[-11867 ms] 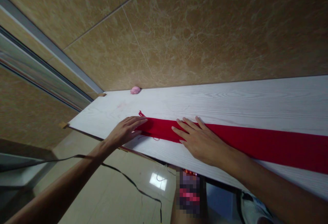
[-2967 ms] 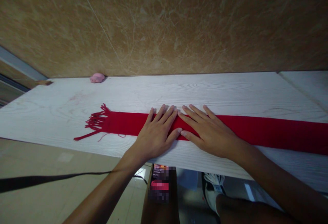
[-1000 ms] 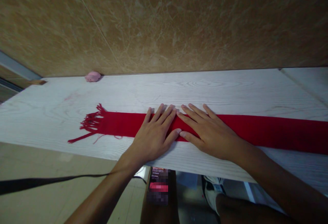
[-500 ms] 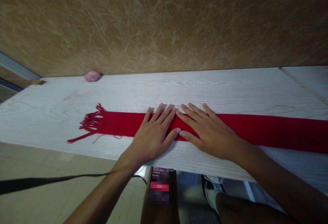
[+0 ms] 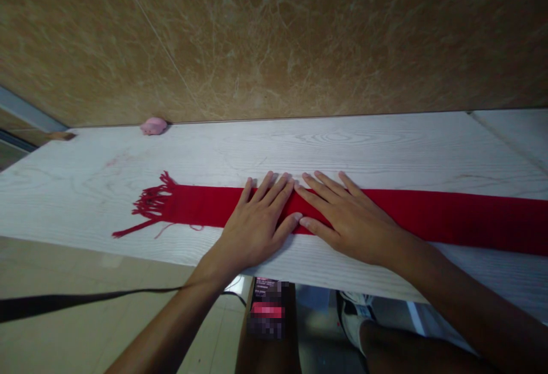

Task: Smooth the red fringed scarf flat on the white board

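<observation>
A long red scarf (image 5: 462, 217) lies stretched lengthwise across a white wood-grain tabletop (image 5: 240, 151), its fringed end on the left and its right part running out of view. My left hand (image 5: 257, 220) rests flat on the scarf with fingers spread. Beside it, my right hand (image 5: 346, 220) also lies flat on the cloth, fingers apart. The two thumbs and index fingers nearly meet, framing a small patch of red fabric. Both sets of fingertips reach past the scarf's far edge onto the wood.
A small pink pig figure (image 5: 153, 126) sits at the back left against the brown marbled wall (image 5: 274, 43). A small wooden piece (image 5: 60, 136) lies in the far left corner. Below the front edge are a phone (image 5: 268, 305), a dark strap (image 5: 85, 302) and a shoe (image 5: 353, 317).
</observation>
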The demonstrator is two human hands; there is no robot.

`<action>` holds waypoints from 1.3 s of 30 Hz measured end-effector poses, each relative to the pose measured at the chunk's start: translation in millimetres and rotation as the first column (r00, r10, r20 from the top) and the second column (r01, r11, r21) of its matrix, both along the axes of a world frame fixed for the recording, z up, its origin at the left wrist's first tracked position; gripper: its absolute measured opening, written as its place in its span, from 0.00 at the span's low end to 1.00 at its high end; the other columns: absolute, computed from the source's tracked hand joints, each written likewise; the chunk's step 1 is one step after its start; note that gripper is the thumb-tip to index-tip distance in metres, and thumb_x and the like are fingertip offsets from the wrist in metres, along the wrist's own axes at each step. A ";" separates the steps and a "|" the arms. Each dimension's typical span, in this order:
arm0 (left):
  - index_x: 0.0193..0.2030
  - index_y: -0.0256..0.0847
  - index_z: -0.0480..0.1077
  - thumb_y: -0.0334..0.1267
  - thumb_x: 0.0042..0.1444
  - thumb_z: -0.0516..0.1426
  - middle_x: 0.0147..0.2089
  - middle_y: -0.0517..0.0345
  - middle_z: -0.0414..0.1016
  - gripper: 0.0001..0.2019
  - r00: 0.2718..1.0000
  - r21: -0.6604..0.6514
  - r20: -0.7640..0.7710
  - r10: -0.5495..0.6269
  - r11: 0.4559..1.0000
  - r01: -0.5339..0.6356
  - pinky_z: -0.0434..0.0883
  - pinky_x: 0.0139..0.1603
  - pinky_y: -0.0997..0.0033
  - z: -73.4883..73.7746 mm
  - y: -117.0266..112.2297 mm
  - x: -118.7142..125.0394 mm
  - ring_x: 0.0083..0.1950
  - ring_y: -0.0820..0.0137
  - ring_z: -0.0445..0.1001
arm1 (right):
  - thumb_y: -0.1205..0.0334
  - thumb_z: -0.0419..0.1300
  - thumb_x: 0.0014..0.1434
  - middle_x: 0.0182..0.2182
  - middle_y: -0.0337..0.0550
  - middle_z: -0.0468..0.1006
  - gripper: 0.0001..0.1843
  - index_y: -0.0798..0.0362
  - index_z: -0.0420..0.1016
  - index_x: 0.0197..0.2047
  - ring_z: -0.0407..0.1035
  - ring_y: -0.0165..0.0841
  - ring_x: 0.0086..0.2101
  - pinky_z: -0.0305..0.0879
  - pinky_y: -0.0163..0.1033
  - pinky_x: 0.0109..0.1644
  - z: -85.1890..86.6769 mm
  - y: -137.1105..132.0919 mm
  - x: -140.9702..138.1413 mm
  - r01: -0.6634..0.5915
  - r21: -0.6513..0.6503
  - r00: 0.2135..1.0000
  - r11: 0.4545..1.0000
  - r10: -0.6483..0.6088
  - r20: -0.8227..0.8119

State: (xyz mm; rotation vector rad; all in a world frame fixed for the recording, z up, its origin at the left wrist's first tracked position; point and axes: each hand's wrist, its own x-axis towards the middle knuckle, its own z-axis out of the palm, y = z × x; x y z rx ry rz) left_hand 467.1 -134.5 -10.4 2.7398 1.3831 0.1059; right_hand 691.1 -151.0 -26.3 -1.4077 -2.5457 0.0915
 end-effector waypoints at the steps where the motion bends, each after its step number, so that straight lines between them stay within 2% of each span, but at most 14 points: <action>1: 0.80 0.44 0.51 0.58 0.76 0.41 0.82 0.54 0.50 0.33 1.000 0.005 0.006 -0.002 1.000 0.002 0.44 0.82 0.36 -0.3 0.0 -0.1 0.84 0.55 0.42 | 0.36 0.41 0.76 0.76 0.53 0.56 0.39 0.52 0.58 0.77 0.47 0.48 0.75 0.43 0.67 0.76 -0.1 0.0 0.0 0.000 0.001 1.000 1.000 0.000 -0.005; 15: 0.80 0.42 0.51 0.57 0.76 0.41 0.82 0.53 0.50 0.33 1.000 -0.001 0.003 -0.001 1.000 0.001 0.44 0.81 0.35 0.0 -0.7 0.2 0.84 0.54 0.42 | 0.37 0.42 0.76 0.76 0.54 0.56 0.39 0.53 0.58 0.78 0.48 0.49 0.74 0.44 0.68 0.76 -1.3 0.6 0.0 -0.005 0.003 1.000 1.000 0.005 -0.001; 29: 0.80 0.45 0.51 0.57 0.75 0.42 0.82 0.54 0.50 0.32 1.000 0.002 0.028 -0.003 1.000 0.003 0.43 0.81 0.36 -0.6 -0.2 -0.4 0.84 0.54 0.42 | 0.36 0.41 0.76 0.75 0.52 0.58 0.38 0.50 0.60 0.77 0.49 0.48 0.74 0.44 0.66 0.76 -2.6 0.5 0.2 0.005 0.016 1.000 1.000 -0.005 -0.017; 39: 0.80 0.46 0.50 0.57 0.75 0.43 0.82 0.54 0.50 0.32 1.000 0.006 0.028 -0.001 1.000 0.001 0.43 0.82 0.36 -1.5 -0.2 -1.1 0.84 0.55 0.42 | 0.37 0.40 0.76 0.76 0.54 0.55 0.39 0.53 0.58 0.78 0.48 0.50 0.75 0.44 0.69 0.76 0.0 0.6 0.4 -0.007 -0.001 1.000 1.000 0.007 0.027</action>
